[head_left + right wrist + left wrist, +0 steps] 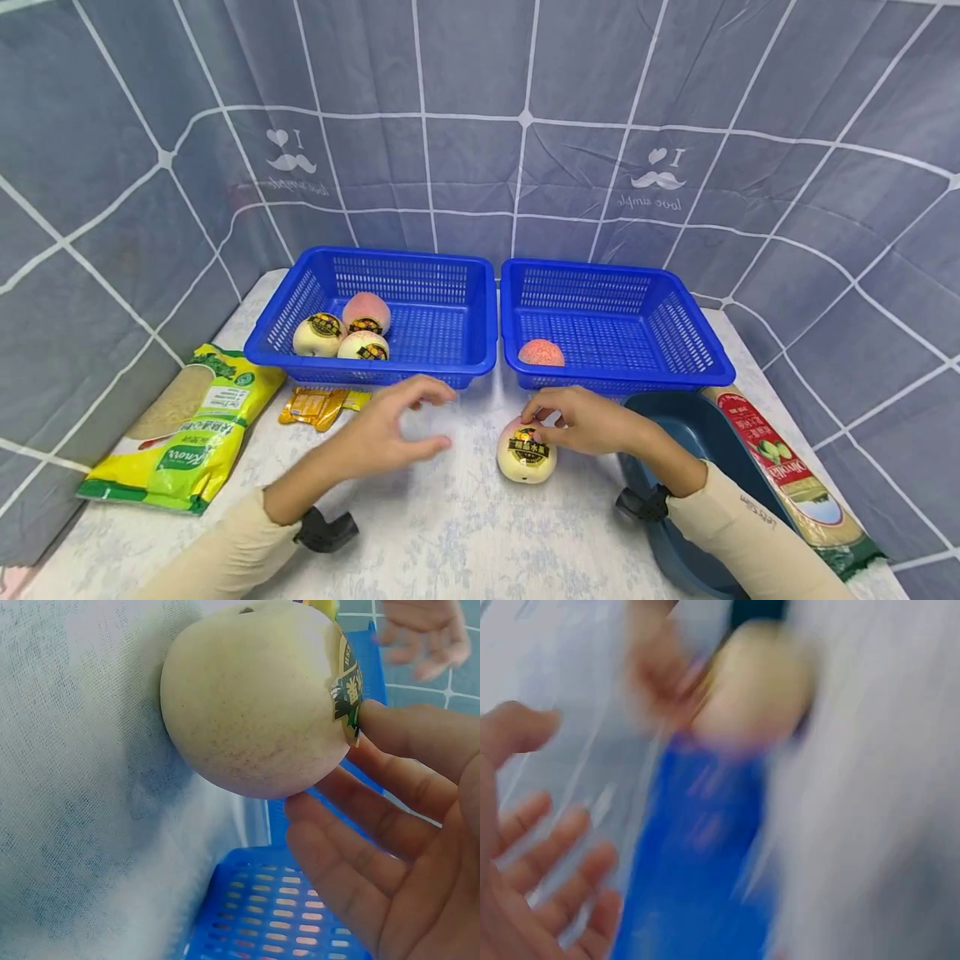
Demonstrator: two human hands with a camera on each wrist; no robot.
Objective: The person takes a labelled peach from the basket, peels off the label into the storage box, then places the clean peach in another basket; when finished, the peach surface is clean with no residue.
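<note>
Right hand (573, 421) with its grip pinching a round pale peach (525, 463), on or just above the surface (450, 533), sticker (528, 447) upward, dark dimple (525, 480) facing the near side, long axis unclear, left hand (386, 429) released

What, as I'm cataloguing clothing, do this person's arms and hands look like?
The left sleeve and right sleeve are cream, ending short of the wrists; the right bears dark lettering. A black device sits near the left sleeve's end, another near the right's. Left hand and right hand are gloveless.
</note>
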